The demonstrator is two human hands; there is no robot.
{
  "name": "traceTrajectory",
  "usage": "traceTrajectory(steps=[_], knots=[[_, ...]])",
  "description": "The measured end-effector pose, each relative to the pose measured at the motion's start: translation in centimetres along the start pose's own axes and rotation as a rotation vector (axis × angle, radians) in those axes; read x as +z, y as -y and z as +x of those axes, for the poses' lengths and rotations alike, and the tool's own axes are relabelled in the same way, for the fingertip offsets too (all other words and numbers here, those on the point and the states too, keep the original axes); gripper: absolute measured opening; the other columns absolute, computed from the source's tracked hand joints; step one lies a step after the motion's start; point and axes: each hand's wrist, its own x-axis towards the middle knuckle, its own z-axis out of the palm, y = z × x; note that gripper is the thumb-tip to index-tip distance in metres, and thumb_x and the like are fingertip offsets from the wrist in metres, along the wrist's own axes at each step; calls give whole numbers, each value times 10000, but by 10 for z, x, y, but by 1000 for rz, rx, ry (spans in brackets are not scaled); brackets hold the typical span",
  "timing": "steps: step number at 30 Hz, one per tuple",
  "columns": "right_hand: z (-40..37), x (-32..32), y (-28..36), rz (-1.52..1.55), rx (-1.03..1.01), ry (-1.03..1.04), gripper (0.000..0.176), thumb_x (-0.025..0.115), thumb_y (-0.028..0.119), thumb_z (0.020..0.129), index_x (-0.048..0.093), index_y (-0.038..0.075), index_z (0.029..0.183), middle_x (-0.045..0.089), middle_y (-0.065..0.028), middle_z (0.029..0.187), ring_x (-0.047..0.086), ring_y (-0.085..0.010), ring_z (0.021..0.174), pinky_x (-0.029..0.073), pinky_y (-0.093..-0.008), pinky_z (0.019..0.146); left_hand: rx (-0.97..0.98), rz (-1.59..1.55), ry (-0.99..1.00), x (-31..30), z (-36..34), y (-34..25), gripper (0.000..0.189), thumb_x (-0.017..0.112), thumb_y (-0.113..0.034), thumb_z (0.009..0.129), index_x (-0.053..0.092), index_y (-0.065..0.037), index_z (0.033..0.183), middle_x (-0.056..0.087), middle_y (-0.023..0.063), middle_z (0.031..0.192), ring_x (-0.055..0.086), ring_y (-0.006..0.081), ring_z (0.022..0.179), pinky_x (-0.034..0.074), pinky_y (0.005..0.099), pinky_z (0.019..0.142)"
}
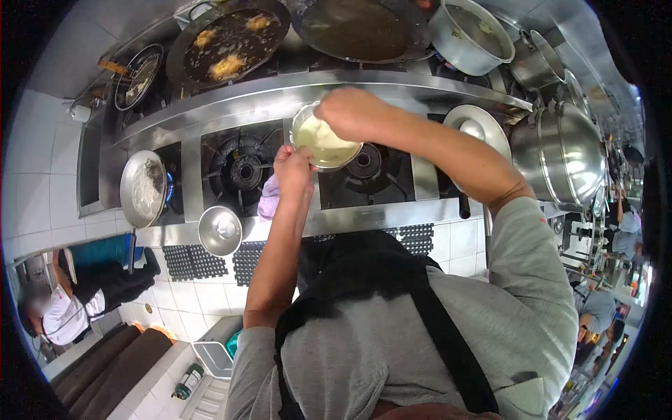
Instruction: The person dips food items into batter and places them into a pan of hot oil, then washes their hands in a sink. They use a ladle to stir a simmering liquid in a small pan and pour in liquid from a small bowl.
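Observation:
My left hand [294, 168] grips the near-left rim of a bowl [337, 155] that holds pale yellow batter [325, 142]. The bowl is over the front burners, tilted slightly. Above its far side, my right hand [350, 115] is closed in a fist, and whatever it holds is hidden by the fingers. A purple cloth [268, 198] lies on the stove edge just below my left hand. Beyond the bowl, a wok of dark oil [227, 43] has three golden battered pieces frying among bubbles.
A second oil-filled wok [360, 31] and a pot [472, 38] stand at the back. To the left, a frying pan [145, 189] sits over a blue flame, near a small metal bowl [220, 232]. Large steel pots [560, 155] crowd the right. Other people [66, 311] are at the sides.

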Motion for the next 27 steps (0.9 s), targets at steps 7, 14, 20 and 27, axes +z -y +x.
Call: traceTrajectory(steps=[7, 14, 20, 27], knots=[[0, -99, -29, -133, -64, -146, 145, 603, 26, 718, 698, -4, 825, 671, -235, 787, 666, -423, 792, 529, -513, 735, 4, 61, 79, 50, 13, -28, 258, 628, 36, 713, 428, -126, 740, 523, 29, 616, 452, 112, 388, 311, 230, 329], [-7, -137, -38, -143, 36, -129, 180, 586, 23, 729, 689, -14, 872, 661, -243, 813, 652, -427, 838, 502, -522, 772, -52, 26, 114, 76, 20, -42, 245, 625, 32, 725, 436, -122, 751, 524, 29, 612, 464, 126, 373, 282, 236, 324], [5, -130, -73, -54, 47, -170, 238, 567, 13, 733, 704, -3, 926, 674, -241, 837, 658, -425, 841, 506, -506, 776, -87, 42, 151, 90, 31, -52, 235, 623, 30, 730, 444, -116, 772, 527, 30, 620, 470, 126, 379, 273, 235, 331], [25, -179, -129, -18, 163, -294, 200, 611, 74, 781, 733, 55, 939, 704, -209, 870, 690, -391, 850, 539, -478, 771, -80, 32, 171, 115, 48, -65, 227, 619, 31, 733, 448, -110, 784, 521, 33, 643, 458, 121, 381, 255, 231, 329]])
